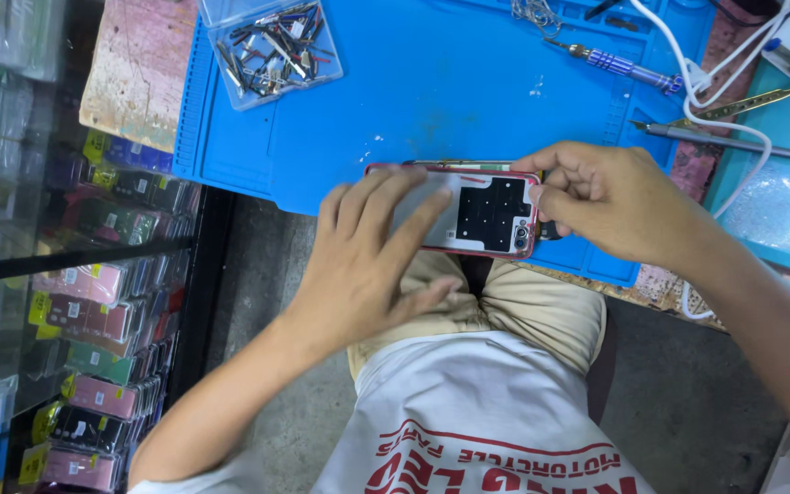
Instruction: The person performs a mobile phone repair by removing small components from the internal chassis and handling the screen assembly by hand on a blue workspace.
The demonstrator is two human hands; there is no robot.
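A red-edged phone back cover (482,215), with a black patch and a camera opening on its inner side, lies flat near the front edge of a blue work mat (432,101). My left hand (368,261) rests on the cover's left half with fingers spread and pressing down. My right hand (610,201) grips its right end, thumb on top by the camera opening. Another phone part (454,165) peeks out just behind the cover.
A clear plastic box of small metal parts (272,46) sits at the mat's back left. A purple-handled screwdriver (619,64), tweezers (761,99), a grey probe tool (733,142) and white cables (706,101) lie at the right. Shelves of packaged phone cases (93,311) stand on the left.
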